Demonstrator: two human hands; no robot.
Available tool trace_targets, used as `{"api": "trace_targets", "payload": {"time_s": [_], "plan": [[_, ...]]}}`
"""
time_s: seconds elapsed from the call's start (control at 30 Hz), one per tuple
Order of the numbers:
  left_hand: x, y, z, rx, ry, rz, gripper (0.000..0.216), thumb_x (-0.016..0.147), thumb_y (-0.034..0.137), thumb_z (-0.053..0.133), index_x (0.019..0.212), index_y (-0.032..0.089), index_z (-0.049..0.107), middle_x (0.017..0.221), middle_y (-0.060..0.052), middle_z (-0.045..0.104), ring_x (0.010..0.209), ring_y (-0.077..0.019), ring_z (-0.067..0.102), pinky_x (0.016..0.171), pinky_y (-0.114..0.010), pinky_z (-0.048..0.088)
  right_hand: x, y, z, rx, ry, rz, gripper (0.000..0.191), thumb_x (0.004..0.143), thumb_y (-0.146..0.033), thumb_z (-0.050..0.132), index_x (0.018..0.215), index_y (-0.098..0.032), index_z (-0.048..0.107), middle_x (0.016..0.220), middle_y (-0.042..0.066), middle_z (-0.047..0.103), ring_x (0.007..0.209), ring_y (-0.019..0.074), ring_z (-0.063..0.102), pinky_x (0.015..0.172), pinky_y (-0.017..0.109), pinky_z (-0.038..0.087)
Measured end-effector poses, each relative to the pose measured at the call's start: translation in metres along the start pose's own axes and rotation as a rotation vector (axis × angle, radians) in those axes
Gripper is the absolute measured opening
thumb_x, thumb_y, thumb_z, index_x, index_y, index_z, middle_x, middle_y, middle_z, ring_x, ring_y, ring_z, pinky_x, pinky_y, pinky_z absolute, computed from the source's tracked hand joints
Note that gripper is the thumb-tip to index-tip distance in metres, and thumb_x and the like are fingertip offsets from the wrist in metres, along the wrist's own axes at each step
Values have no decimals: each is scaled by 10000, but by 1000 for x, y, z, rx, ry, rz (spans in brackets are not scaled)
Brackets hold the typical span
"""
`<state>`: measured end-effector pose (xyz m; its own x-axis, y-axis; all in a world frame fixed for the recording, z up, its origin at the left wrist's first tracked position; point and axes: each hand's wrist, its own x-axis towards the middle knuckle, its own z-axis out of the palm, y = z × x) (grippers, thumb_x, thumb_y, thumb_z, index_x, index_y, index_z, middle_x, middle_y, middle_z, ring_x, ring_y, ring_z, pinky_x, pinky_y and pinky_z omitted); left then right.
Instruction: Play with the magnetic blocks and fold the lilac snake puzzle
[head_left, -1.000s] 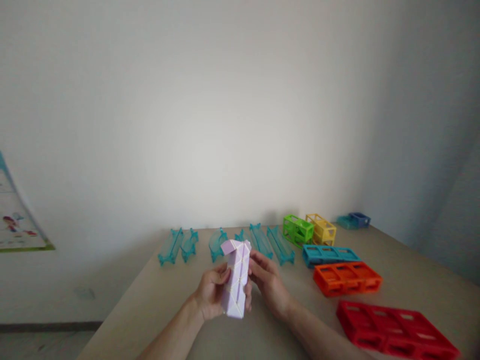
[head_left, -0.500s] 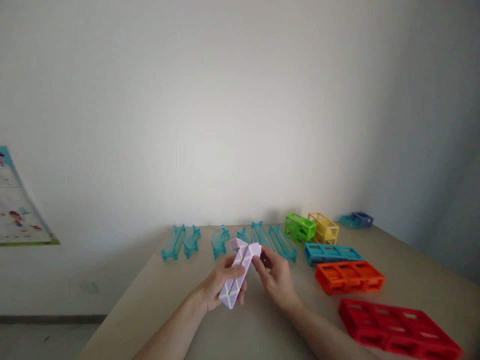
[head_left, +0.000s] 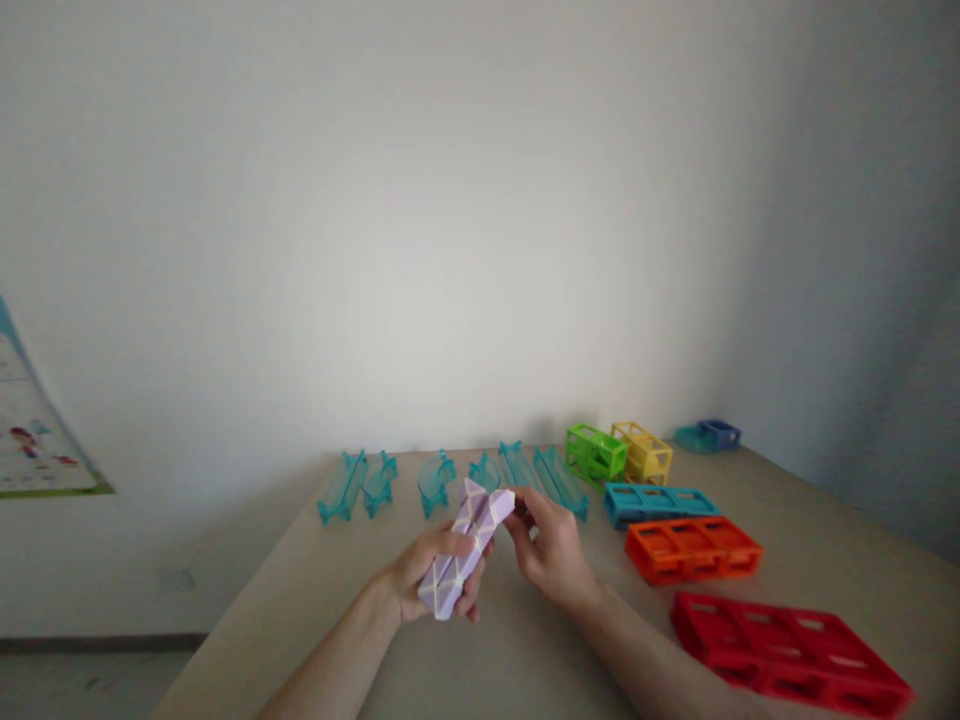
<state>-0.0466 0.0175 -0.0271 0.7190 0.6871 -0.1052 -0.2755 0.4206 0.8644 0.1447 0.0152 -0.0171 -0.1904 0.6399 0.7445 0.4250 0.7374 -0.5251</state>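
A lilac and white twist puzzle made of triangular segments (head_left: 463, 548) is held slanted above the beige table (head_left: 525, 650). My left hand (head_left: 427, 575) wraps its fingers round the puzzle's lower part. Fingers of my right hand (head_left: 551, 550) pinch the bent upper end of the same puzzle. Both forearms reach in from the bottom edge.
Several clear teal trough pieces (head_left: 442, 480) lie in a row along the table's far edge. To the right sit green (head_left: 596, 455), yellow (head_left: 643, 453), teal (head_left: 658, 502), orange (head_left: 692, 549) and red (head_left: 787, 650) open frame blocks. A poster (head_left: 34, 440) hangs on the left wall.
The puzzle has tipped from upright to a slant, its top leaning right. My right hand has moved from the puzzle's side up to its bent top end.
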Motion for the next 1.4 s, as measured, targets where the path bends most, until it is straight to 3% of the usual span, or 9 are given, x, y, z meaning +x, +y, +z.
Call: {"api": "trace_targets", "payload": {"time_s": [0.2,0.3,0.37,0.57,0.83,0.93,1.07,1.27,1.4], "plan": [[1,1,5,167,116,210,285,581,199,741,818,115,608,664,-34,631,495,-138,589,542,-302,517,-5,1,5,43,-97,274,143,833,-220,542,699,-180,513,558,-28,519,493,110,483,476,216,354],[5,2,8,201,278,273,319,575,217,781,829,105,625,686,-37,635,528,-140,606,524,-261,494,-6,3,9,220,-132,339,87,854,-225,512,856,-164,573,665,-2,590,566,124,555,493,212,404],[8,2,9,190,369,308,328,578,252,794,815,102,623,633,-30,631,501,-137,605,496,-239,475,-7,4,12,343,-134,355,199,869,-260,510,1030,-168,583,807,32,631,647,139,585,495,213,434],[10,1,12,59,426,201,419,669,509,688,780,117,590,547,-10,605,360,-123,546,360,-212,399,-8,8,20,532,-132,387,432,840,-358,600,1231,-190,526,904,56,613,728,164,568,462,208,451],[5,4,5,-71,207,-15,410,789,518,518,771,113,579,476,5,552,326,-114,478,439,-314,517,-9,3,22,468,-128,334,272,894,-322,516,1129,-186,507,792,16,568,570,123,515,428,212,430],[3,4,5,-130,71,-134,433,789,521,513,811,95,589,490,-5,567,336,-115,492,471,-344,539,-7,9,17,314,-57,171,160,875,-168,470,1014,-202,542,800,16,562,616,126,536,516,231,468],[2,3,6,-184,-108,-239,440,774,515,526,835,85,596,512,-17,589,356,-125,527,493,-362,556,-4,11,11,237,30,-47,217,816,-71,461,910,-216,590,935,52,592,837,171,574,690,284,488],[1,3,8,18,106,-69,324,758,422,565,778,99,583,484,-28,594,325,-128,518,432,-305,523,-4,4,14,775,21,338,234,808,-234,573,1036,-204,622,967,82,653,792,196,602,668,315,481],[-1,3,9,151,50,-53,249,721,357,611,774,120,559,482,-33,603,313,-133,520,374,-247,454,0,3,12,1103,-63,581,311,762,-360,660,1016,-182,660,999,122,691,802,224,635,707,351,464]]}}
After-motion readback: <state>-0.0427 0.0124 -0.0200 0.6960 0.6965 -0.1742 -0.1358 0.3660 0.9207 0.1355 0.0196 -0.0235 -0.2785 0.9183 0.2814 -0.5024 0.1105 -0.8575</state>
